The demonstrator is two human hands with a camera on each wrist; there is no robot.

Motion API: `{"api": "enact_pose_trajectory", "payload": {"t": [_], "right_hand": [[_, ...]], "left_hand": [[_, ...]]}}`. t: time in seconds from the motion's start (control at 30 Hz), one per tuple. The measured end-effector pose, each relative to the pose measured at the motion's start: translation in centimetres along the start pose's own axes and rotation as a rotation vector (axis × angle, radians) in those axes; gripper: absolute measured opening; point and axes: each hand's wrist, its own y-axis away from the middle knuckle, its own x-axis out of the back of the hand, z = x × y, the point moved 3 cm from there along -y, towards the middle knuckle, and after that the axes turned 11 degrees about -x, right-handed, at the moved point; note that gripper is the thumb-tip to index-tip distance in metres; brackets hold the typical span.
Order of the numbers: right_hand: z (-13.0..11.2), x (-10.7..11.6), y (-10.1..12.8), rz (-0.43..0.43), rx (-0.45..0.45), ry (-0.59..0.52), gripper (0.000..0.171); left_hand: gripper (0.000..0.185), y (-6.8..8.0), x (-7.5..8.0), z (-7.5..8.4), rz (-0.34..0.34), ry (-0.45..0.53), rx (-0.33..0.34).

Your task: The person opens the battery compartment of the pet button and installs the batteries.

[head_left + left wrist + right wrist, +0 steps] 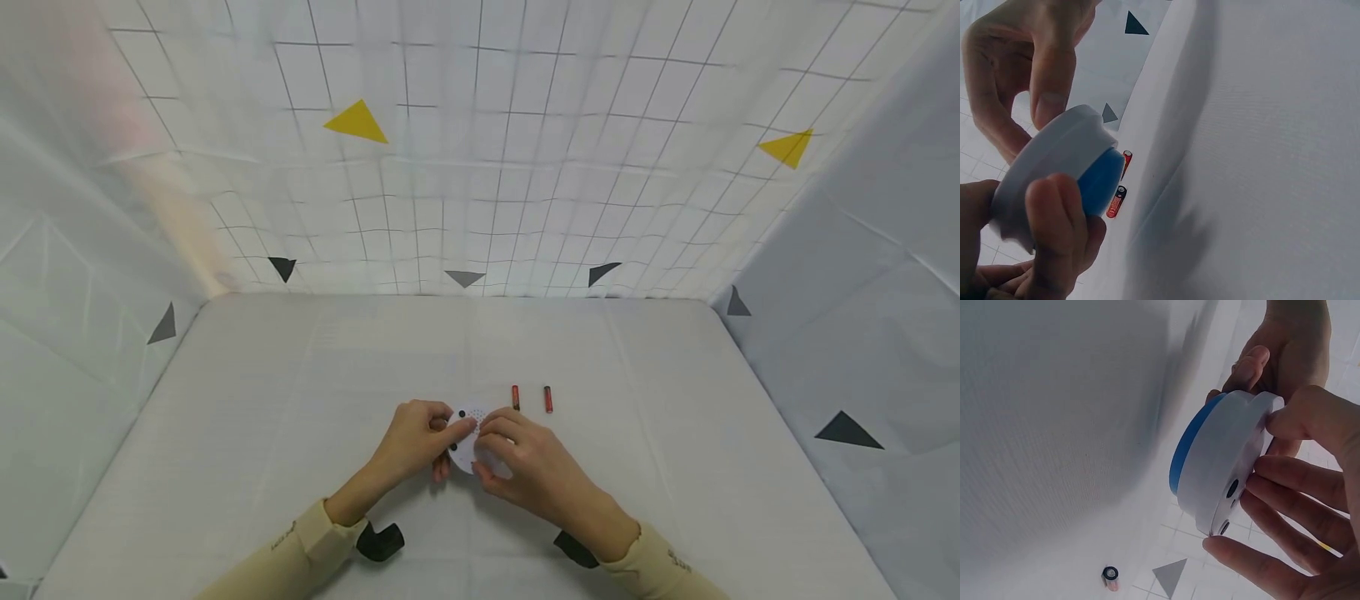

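Both hands, left hand point(411, 442) and right hand point(525, 468), pinch a round white-and-blue device point(471, 433) above the bench point(262, 417); two red batteries point(532, 398) lie at one o'clock.

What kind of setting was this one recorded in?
Probably a staged recording booth: a white table enclosed by draped white sheets, the back one gridded, with yellow and black triangle markers stuck on them.

Likely a staged recording booth, white table point(300, 400), gridded backdrop point(525, 167), triangle markers point(357, 122)
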Motion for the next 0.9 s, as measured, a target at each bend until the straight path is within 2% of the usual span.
{"api": "enact_pose_trajectory", "payload": {"t": [0.23, 0.47, 0.9], "right_hand": [[-0.12, -0.02, 0.03, 0.022, 0.043, 0.000, 0.022], [-0.07, -0.05, 0.06, 0.023, 0.048, -0.011, 0.022], [-0.15, -0.11, -0.06, 0.031, 0.066, -0.026, 0.024]], "left_hand": [[0.042, -0.10, 0.06, 0.02, -0.005, -0.029, 0.005], [0.036, -0.11, 0.00, 0.18, -0.022, -0.033, -0.004], [0.044, -0.17, 0.11, 0.42, -0.031, -0.038, -0.022]]}}
